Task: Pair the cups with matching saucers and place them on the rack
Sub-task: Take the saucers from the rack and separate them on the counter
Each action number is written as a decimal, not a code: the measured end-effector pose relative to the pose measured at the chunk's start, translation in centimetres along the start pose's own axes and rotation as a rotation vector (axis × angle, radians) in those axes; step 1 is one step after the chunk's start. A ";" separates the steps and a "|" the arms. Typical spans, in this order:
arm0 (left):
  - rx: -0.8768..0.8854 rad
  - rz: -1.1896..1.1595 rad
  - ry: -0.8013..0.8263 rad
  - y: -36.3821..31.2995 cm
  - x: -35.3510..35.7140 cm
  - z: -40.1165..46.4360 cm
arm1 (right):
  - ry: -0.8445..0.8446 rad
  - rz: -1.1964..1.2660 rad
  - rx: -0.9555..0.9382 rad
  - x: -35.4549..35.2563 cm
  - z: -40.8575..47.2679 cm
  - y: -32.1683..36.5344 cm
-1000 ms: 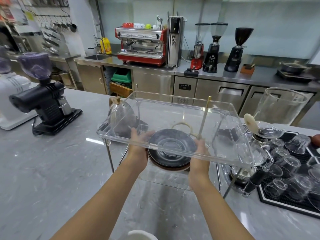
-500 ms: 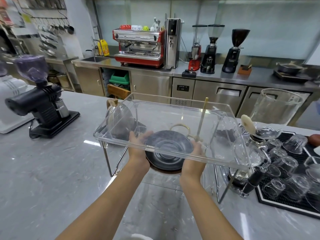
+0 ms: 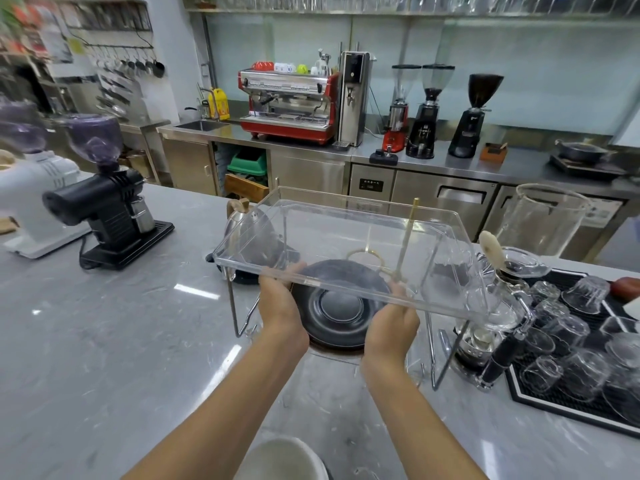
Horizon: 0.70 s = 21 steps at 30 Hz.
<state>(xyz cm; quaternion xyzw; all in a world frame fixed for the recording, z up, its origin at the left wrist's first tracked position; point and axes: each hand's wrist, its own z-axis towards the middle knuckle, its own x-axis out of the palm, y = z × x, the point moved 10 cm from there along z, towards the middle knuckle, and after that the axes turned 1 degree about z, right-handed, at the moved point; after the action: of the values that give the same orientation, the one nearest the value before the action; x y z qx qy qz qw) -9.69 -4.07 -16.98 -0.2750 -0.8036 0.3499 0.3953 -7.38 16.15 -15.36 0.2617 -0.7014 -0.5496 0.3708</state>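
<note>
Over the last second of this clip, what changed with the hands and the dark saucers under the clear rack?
Little changed. Both hands, left hand and right hand, keep holding the stack of dark saucers beneath the clear acrylic rack, drawn slightly nearer its front edge. Nothing was let go. The grinder and upturned glasses stayed put.

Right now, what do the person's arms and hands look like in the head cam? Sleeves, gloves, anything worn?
Both forearms enter from the bottom edge and are bare along all that shows: no sleeve in view. The left hand and right hand wear no gloves. No watch, bracelet or ring is visible on the wrists and the parts of the hands that show; most fingers are hidden under the clear acrylic shelf, so rings there cannot be ruled out.
</note>
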 end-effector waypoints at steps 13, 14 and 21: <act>0.067 -0.110 -0.060 -0.5 -4.9 -7.7 | 0.038 0.026 0.037 -3.2 -6.0 0.7; 0.062 -0.113 -0.071 -0.3 -5.3 -8.3 | 0.049 0.036 0.037 -3.6 -6.5 0.8; 0.074 -0.104 -0.042 0.7 -6.6 -12.2 | 0.062 0.265 0.136 -6.8 -9.0 0.7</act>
<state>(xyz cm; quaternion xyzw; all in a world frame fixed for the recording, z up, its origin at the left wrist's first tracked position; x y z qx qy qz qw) 4.04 -4.20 -15.11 -0.2105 -0.8115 0.3639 0.4059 3.88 16.42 -15.19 0.2083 -0.7536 -0.4387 0.4431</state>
